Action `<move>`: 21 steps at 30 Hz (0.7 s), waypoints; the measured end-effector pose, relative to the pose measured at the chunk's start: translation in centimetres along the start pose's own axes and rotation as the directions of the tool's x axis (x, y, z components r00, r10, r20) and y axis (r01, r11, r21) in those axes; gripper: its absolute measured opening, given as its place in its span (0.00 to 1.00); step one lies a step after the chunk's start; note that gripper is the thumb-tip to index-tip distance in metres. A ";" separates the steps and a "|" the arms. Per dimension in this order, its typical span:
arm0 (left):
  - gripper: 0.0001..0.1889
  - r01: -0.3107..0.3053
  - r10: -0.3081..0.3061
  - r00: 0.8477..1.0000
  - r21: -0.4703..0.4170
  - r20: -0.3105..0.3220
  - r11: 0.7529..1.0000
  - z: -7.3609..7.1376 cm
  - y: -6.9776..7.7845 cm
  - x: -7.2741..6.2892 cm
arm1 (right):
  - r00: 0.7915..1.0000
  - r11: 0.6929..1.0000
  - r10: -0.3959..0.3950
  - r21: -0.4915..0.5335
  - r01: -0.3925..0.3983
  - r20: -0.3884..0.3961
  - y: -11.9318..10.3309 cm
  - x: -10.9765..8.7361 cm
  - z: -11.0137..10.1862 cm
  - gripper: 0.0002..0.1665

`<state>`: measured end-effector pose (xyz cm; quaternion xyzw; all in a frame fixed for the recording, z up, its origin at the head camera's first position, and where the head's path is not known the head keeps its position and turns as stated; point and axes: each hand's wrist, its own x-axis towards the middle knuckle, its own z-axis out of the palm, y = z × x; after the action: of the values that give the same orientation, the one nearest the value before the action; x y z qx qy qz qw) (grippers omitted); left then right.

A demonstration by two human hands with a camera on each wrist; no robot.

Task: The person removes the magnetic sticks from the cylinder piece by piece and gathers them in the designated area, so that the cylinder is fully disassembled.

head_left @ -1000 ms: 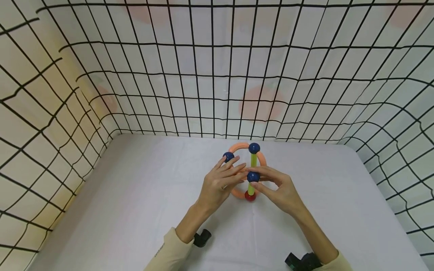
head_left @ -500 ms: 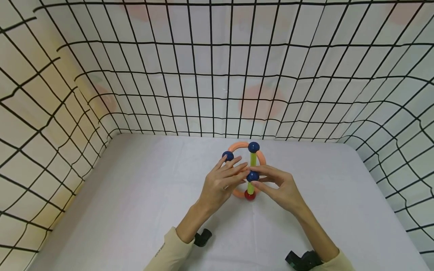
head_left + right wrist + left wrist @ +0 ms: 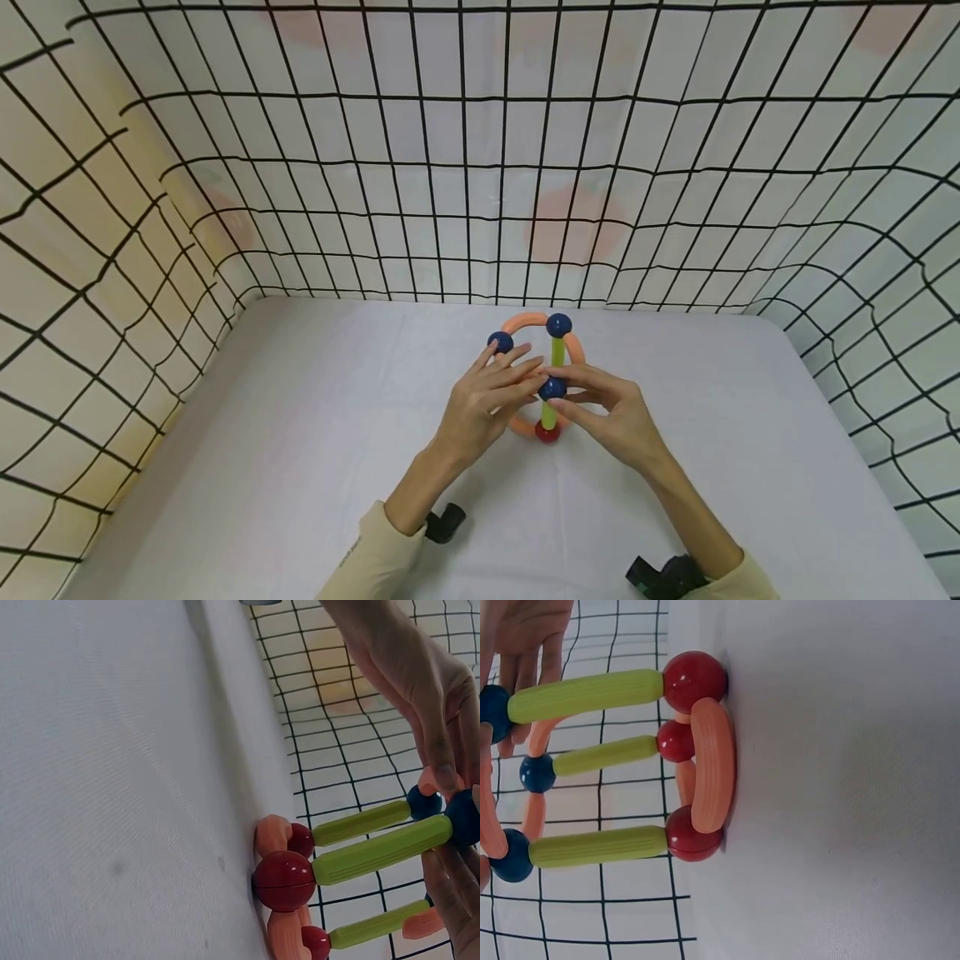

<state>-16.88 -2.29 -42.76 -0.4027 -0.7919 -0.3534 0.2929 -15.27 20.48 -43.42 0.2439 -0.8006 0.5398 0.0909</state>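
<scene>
Hardly any movement, front blue ball [image 3: 552,389] pinched in right hand [image 3: 624,418]

blue ball [image 3: 552,389] at right hand [image 3: 618,417]: glossy, plastic-looking; green rod [image 3: 382,850] below that hand: ribbed, matt plastic look; cloth [image 3: 300,467] further below hand: matt, faintly creased

You have a table [image 3: 300,433] before you, spread with a lightly creased white cloth [image 3: 840,847]. Your ball-and-rod frame [image 3: 606,755] stands on it, red balls [image 3: 695,682] at the bottom, linked by curved orange rods [image 3: 714,765].
</scene>
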 end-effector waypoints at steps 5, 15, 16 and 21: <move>0.23 0.014 -0.012 1.000 -0.065 0.021 0.998 0.0 0.0 0.1 | 1.000 1.000 -0.015 0.000 0.015 -0.011 -0.2 0.0 -0.5 0.25; 0.23 0.083 -0.078 0.996 -0.152 0.037 0.985 -0.7 -0.4 2.4 | 0.963 0.997 -0.047 -0.069 0.029 -0.266 -0.4 0.7 -1.2 0.26; 0.23 0.109 -0.102 0.993 -0.156 0.052 0.982 -0.8 -0.5 3.0 | 0.959 0.997 -0.033 -0.070 0.013 -0.281 -0.2 0.9 -1.2 0.27; 0.25 0.221 -0.198 0.965 -0.129 0.169 0.967 -0.9 -1.3 6.0 | 0.960 0.997 0.046 -0.047 -0.061 -0.277 0.8 1.4 -0.8 0.30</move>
<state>-20.78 -0.99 -38.16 -0.3632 -0.8223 -0.4076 0.1609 -17.01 21.06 -43.18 0.1421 -0.8008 0.5486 0.1937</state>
